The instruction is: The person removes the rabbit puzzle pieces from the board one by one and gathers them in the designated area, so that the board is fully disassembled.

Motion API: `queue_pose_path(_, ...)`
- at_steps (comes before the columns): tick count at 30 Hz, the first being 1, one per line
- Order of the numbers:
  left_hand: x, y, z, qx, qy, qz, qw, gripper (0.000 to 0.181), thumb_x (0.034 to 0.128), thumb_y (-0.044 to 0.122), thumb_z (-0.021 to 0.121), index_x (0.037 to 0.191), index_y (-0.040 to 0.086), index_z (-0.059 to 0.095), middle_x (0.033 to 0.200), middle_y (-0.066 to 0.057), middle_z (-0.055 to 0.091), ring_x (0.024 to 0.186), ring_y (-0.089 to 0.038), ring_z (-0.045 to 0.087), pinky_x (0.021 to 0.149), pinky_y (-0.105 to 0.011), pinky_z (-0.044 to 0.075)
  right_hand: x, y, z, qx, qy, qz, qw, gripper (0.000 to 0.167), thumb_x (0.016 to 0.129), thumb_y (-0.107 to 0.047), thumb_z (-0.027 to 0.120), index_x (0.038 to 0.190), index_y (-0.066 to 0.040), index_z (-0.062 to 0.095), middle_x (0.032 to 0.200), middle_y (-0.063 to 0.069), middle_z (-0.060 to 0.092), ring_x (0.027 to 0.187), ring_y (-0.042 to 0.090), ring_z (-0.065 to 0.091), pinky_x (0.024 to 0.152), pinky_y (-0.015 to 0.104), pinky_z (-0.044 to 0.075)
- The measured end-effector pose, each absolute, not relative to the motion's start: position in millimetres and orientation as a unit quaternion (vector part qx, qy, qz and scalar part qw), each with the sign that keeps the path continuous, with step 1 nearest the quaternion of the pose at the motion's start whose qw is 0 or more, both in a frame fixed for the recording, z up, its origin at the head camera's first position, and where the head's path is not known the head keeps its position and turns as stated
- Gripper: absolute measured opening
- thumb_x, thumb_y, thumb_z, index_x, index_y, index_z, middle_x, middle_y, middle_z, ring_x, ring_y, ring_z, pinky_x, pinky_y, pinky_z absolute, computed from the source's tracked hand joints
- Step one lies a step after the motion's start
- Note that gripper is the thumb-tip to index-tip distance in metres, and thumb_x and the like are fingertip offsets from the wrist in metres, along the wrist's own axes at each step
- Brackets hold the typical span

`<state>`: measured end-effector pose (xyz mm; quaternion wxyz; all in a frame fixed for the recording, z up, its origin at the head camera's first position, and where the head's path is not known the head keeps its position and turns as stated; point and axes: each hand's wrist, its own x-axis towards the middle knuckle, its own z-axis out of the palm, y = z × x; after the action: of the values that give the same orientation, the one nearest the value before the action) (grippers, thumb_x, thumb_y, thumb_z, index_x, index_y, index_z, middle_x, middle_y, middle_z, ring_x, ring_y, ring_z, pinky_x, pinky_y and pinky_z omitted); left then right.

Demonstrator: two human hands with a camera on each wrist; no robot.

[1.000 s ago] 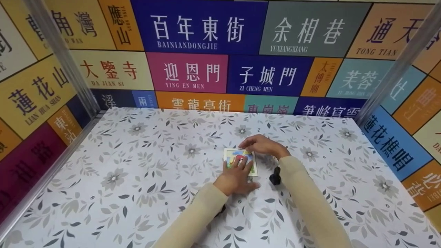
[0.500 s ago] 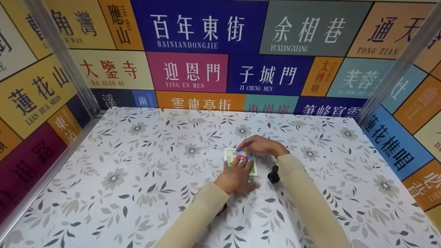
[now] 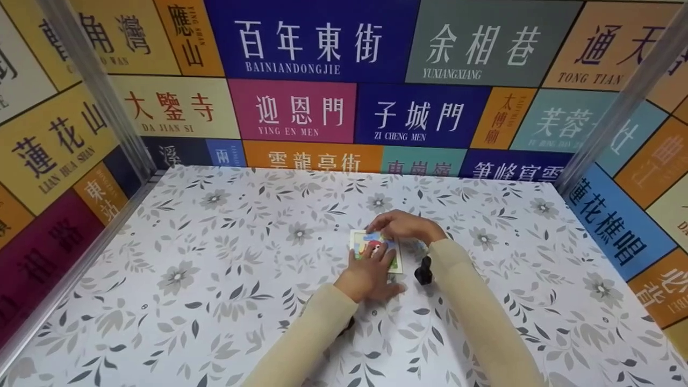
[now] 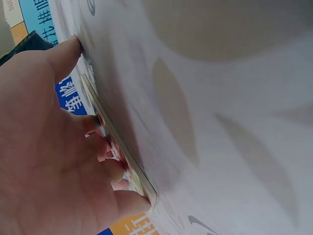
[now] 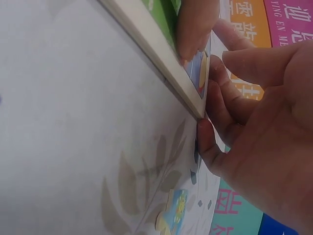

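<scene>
A small jigsaw puzzle (image 3: 399,263) in a cream frame, with a colourful picture, lies flat on the floral table. My left hand (image 3: 365,274) rests on it with fingers spread over the picture and the thumb out to the right. In the left wrist view those fingers (image 4: 112,171) reach over the board's edge. At the far right corner is my right hand (image 3: 403,224), its bent fingers touching the frame's far side. The right wrist view shows the right thumb (image 5: 261,63) apart from the frame. Part of the picture is hidden by both hands.
A loose puzzle piece (image 5: 173,213), blue and yellow, lies on the table near my right hand. A black device (image 3: 423,271) is at the right sleeve. Colourful panels with Chinese lettering (image 3: 301,113) stand behind the table (image 3: 215,242), with clear posts at its far corners.
My right hand has shifted slightly left along the puzzle's far edge, its sleeve and black device moving with it. The left hand stays almost in place on the puzzle.
</scene>
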<state>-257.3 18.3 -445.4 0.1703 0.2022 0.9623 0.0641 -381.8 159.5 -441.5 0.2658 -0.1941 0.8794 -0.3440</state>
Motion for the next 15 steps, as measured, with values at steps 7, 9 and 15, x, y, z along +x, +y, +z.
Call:
queue_pose_path(7,-258.3,18.5,-444.0,0.196,0.961,0.067,0.181,0.083,0.0957,0.065,0.049,0.161,0.023,0.021,0.171,0.000,0.013,0.158,-0.023,0.011,0.123,-0.061,0.020,-381.1,159.5,-439.1,-0.204,0.872,-0.359,0.262,0.044,0.088,0.003,0.045,0.124,-0.008,0.068,0.136,0.015,0.061,0.130,0.032,0.052,0.115,0.053,0.037)
queue_pose_path(9,-258.3,18.0,-443.9,0.196,0.961,0.068,0.181,0.083,0.0955,0.065,0.049,0.161,0.023,0.021,0.171,0.000,0.013,0.159,-0.023,0.010,0.123,-0.061,0.020,-381.1,159.7,-439.2,-0.205,0.871,-0.364,0.259,0.043,0.088,0.003,0.046,0.123,-0.008,0.069,0.136,0.014,0.062,0.132,0.032,0.052,0.116,0.053,0.036)
queue_pose_path(15,-258.5,17.3,-445.0,0.199,0.960,0.070,0.185,0.083,0.0960,0.065,0.048,0.162,0.023,0.020,0.171,0.000,0.013,0.159,-0.023,0.010,0.123,-0.062,0.019,-379.5,161.8,-438.2,-0.212,0.875,-0.355,0.253,0.039,0.094,0.000,0.048,0.125,-0.010,0.070,0.140,0.012,0.061,0.137,0.033,0.051,0.117,0.053,0.036)
